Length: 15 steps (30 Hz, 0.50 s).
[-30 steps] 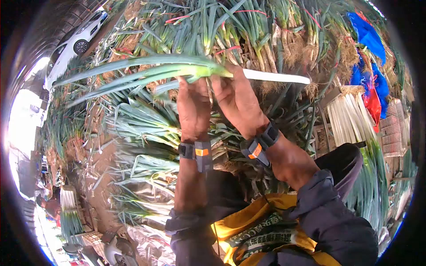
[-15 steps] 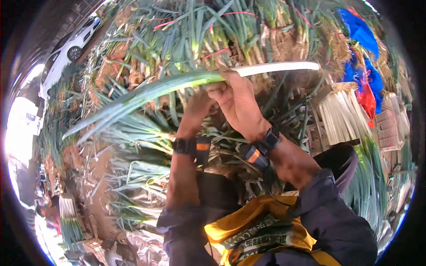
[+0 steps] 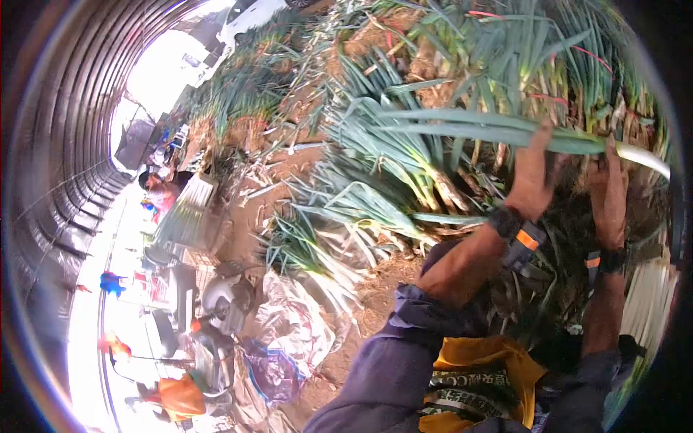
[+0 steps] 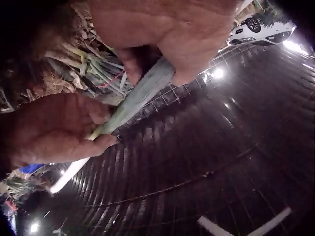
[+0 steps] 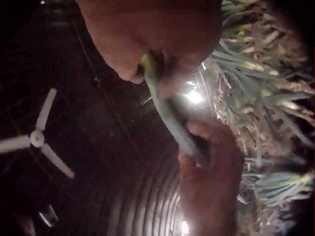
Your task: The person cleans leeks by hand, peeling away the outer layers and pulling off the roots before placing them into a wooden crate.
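Both hands hold one leek [image 3: 498, 133] up in the air, roughly level, above the heaped leek pile [image 3: 404, 166]. Left hand [image 3: 533, 172] grips the green part of the stalk, fingers curled round it; wrist strap w/ orange tab just below. Right hand [image 3: 608, 189] grips nearer the white end, fingers also wrapped round the stalk. The two hands are near each other on the same stalk, not touching. White shank sticks out past the right hand toward the right edge; long green leaves fan out left past the left hand.

Left wrist view: left hand [image 4: 162, 34] at top w/ thumb & fingers closed round the leek [image 4: 142, 96], right hand [image 4: 54, 130] lower down pinching it where green turns pale; white end runs on down-left. Right wrist view: right hand [image 5: 152, 39] clamped on the stalk [image 5: 170, 115], left hand [image 5: 211, 182] holding it further along.

Around: more leeks stacked behind and to the right, trimmed white bundles [image 3: 650, 303] at lower right. Dirt floor [image 3: 274, 180] w/ scraps. Yellow sack [image 3: 476, 390] over the person's lap. Arched dark roof [image 3: 65, 144] at left, white car [image 4: 261, 29] outside; ceiling fan [image 5: 39, 140] shows overhead.
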{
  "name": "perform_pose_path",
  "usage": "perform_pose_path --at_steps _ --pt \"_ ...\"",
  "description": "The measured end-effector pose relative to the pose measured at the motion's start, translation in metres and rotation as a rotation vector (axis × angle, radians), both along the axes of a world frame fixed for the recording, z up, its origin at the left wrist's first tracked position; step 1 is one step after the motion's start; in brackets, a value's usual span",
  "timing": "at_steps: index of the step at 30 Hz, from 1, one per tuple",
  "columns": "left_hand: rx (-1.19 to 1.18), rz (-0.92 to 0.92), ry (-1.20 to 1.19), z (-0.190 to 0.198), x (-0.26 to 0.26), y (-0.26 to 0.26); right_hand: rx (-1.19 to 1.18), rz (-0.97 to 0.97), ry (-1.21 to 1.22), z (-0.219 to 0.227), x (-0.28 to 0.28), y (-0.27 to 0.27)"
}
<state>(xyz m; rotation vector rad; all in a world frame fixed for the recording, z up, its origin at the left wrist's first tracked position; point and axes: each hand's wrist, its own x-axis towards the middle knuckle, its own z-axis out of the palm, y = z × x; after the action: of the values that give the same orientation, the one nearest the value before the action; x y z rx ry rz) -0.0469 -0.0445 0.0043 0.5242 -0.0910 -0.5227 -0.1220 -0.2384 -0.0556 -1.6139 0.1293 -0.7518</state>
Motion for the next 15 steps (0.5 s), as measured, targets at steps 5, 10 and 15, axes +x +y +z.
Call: perform_pose_path --at_steps 5,10,15 --pt "-0.103 -0.133 -0.029 -0.022 0.004 -0.029 -0.782 -0.246 0.128 0.043 -0.016 0.04" --pt "0.014 -0.253 -0.127 0.0 -0.02 -0.037 -0.608 -0.241 0.125 0.053 -0.023 -0.036" --pt "0.648 -0.192 -0.985 -0.02 -0.021 -0.016 -0.918 -0.588 0.11 0.162 -0.098 -0.118"
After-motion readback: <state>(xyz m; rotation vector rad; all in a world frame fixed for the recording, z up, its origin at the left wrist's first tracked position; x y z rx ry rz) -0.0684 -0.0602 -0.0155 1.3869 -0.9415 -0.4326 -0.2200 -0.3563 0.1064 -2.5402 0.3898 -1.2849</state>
